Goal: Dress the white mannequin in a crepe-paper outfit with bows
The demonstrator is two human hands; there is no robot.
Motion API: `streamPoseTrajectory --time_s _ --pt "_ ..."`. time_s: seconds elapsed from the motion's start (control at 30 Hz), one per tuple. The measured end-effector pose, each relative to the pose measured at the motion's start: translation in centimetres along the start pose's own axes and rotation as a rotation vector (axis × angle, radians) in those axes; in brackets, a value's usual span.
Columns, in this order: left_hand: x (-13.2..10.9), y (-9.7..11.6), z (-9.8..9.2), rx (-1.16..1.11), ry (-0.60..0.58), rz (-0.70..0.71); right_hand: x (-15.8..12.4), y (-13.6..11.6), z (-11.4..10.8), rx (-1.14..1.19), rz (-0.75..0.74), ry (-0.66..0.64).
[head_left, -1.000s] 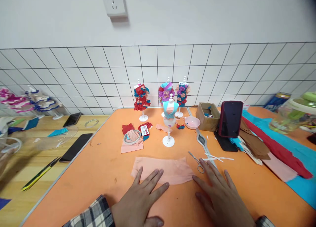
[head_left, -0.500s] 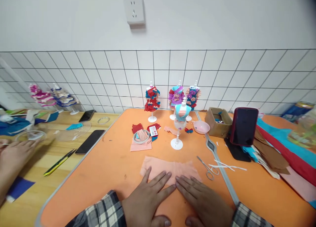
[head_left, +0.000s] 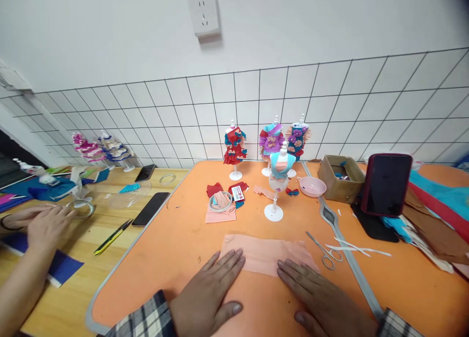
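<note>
A thin peach strip of fabric [head_left: 262,253] lies flat on the orange mat [head_left: 176,259]. My left hand [head_left: 208,290] rests palm down with its fingertips on the strip's left part, fingers stretched out. On the right part lie the fingertips of my right hand [head_left: 311,288], also flat. Bare fabric shows between the two hands. Small scissors [head_left: 326,251] lie just right of the strip, beside thin white strips [head_left: 361,247]. Behind the fabric stands a small white dress form [head_left: 282,176] with a turquoise and peach top.
Dressed mini forms [head_left: 235,146] stand along the tiled wall. Fabric scraps with a ring [head_left: 221,201], a pink dish [head_left: 312,186], a cardboard box [head_left: 340,178] and a propped phone [head_left: 386,185] surround the mat. At left, a co-worker's hands [head_left: 49,224] are near a yellow-black cutter [head_left: 113,237].
My hands have slid apart along the fabric, the left one leftward and the right one rightward. The view has turned a little to the left. The co-worker's hands show more fully.
</note>
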State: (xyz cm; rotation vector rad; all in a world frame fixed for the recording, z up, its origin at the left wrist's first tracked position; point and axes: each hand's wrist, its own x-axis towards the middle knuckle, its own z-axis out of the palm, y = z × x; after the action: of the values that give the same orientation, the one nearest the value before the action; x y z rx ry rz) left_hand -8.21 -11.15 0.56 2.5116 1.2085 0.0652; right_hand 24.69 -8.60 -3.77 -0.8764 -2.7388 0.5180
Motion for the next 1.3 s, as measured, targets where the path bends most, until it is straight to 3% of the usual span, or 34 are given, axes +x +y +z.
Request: streamPoseTrajectory --time_s 0.1,0.27,0.5,0.67,0.83,0.93,1.0,1.17,1.3 --pt "-0.3 -0.5 -0.4 -0.006 0.034 -0.064 1.0 -0.9 -0.7 -0.008 0.062 -0.001" --pt "2.1 -0.1 -1.8 -0.043 0.173 -0.183 4.8 -3.4 -1.8 -0.123 0.265 0.051" --pt "3.3 -1.2 -2.6 0.057 0.291 -0.058 6.8 -2.3 -2.3 -0.238 0.144 0.087" --pt "3.6 0.5 -4.3 0.12 0.38 -0.065 8.0 -4.5 -4.2 0.026 0.215 0.338" --pt "5.1 3.1 -8.7 0.127 0.46 -0.023 10.7 -5.6 -7.1 0.332 0.32 0.349" --pt "6.3 3.1 -11.0 0.037 0.515 -0.046 11.3 -4.9 -9.6 0.429 0.324 0.381" --pt "7.3 2.5 -12.0 -0.096 0.562 -0.07 11.3 -4.4 -11.2 0.354 0.319 0.453" --pt "10.8 0.9 -12.7 -0.562 0.651 -0.122 11.0 -3.2 -14.1 0.15 0.382 0.59" --pt "13.4 0.2 -13.2 -0.64 0.665 -0.07 11.0 -2.4 -15.1 0.098 0.459 0.625"
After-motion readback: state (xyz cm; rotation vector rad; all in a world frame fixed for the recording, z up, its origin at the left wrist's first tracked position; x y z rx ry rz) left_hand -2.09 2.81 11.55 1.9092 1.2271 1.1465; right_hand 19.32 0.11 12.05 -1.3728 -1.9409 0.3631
